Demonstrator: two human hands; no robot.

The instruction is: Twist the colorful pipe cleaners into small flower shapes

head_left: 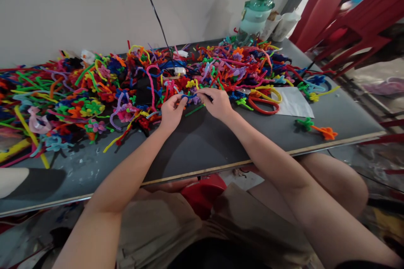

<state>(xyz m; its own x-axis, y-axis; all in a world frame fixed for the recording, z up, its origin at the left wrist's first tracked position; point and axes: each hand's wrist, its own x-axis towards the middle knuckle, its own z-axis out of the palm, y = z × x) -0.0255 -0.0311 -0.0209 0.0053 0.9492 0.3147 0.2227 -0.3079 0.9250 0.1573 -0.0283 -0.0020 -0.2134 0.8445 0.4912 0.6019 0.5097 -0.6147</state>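
Between my two hands runs a short blue pipe cleaner [190, 97]. My left hand [172, 111] pinches its left end with thumb and forefinger. At the other end, my right hand [217, 102] is closed with the fingertips together on the blue piece. Just beyond the hands lies a heap of coloured pipe cleaners [221, 65], many bent into small flowers. A green pipe cleaner [194, 111] lies on the table below the blue one. Scissors with red and yellow handles [263, 107] rest to the right of my right hand.
On the grey table [202, 147], a white sheet [293, 102] lies beside the scissors. A green and orange pipe-cleaner piece [325, 132] is near the front edge. A green-lidded bottle [255, 18] and white cups [285, 25] stand at the back right. A black cable [154, 8] hangs down the wall.
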